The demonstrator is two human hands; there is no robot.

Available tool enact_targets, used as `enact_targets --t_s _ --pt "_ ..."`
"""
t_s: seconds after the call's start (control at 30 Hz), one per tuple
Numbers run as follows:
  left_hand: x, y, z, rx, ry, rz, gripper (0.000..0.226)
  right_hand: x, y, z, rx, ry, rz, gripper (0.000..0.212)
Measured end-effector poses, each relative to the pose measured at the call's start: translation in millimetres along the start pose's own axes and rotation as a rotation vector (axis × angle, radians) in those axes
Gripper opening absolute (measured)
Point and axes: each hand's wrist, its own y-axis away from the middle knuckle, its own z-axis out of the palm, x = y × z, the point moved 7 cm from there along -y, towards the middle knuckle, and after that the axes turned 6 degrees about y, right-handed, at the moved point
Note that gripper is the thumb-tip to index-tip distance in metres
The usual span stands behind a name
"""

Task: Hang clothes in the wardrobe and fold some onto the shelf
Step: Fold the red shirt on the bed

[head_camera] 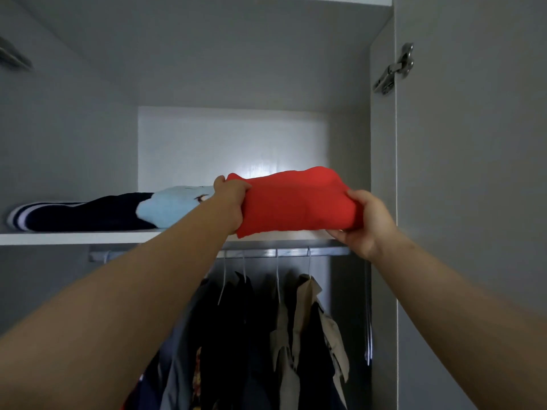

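A folded red garment [296, 202] is held at the front edge of the white wardrobe shelf [74, 238], on its right half. My left hand [231, 202] grips the garment's left end with curled fingers. My right hand [364, 223] grips its right end from below and the side. To the left on the shelf lies a folded light blue garment [168, 207], and beside it a folded dark navy garment with white stripes [83, 214].
Under the shelf runs a metal hanging rail [284, 252] with several dark and beige clothes [307, 321] on white hangers. The open wardrobe door [473, 173] with its metal hinge [395, 69] stands close on the right. The wardrobe side wall [381, 173] borders the shelf.
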Motion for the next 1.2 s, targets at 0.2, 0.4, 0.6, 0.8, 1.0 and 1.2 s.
enact_targets --t_s 0.2,0.4,0.6,0.8,1.0,1.2 --pt "-33.3 -52.4 48.5 -0.031 0.239 -0.010 0.062 -8.9 -69.9 -26.0 0.242 0.232 -0.255 0.073" --pt "-58.6 -90.8 86.4 -0.200 0.195 -0.116 0.062 -13.5 -127.4 -40.8 0.503 0.619 -0.264 0.071" --pt "-72.7 -103.2 98.1 -0.353 -0.292 -0.063 0.030 -31.2 -147.7 -37.4 0.637 1.354 -0.183 0.036" --pt "-9.2 -112.5 94.3 -0.150 -0.797 0.768 0.029 -26.3 -155.3 26.7 0.089 1.616 -0.335 0.034" --pt "22.5 -123.9 84.6 0.145 -1.247 1.000 0.023 -1.2 -155.6 36.7 -0.368 1.608 -0.331 0.018" --pt "-12.8 -158.4 70.9 -0.228 -1.612 0.485 0.029 -12.7 -156.6 44.3 -0.342 1.662 -0.325 0.019"
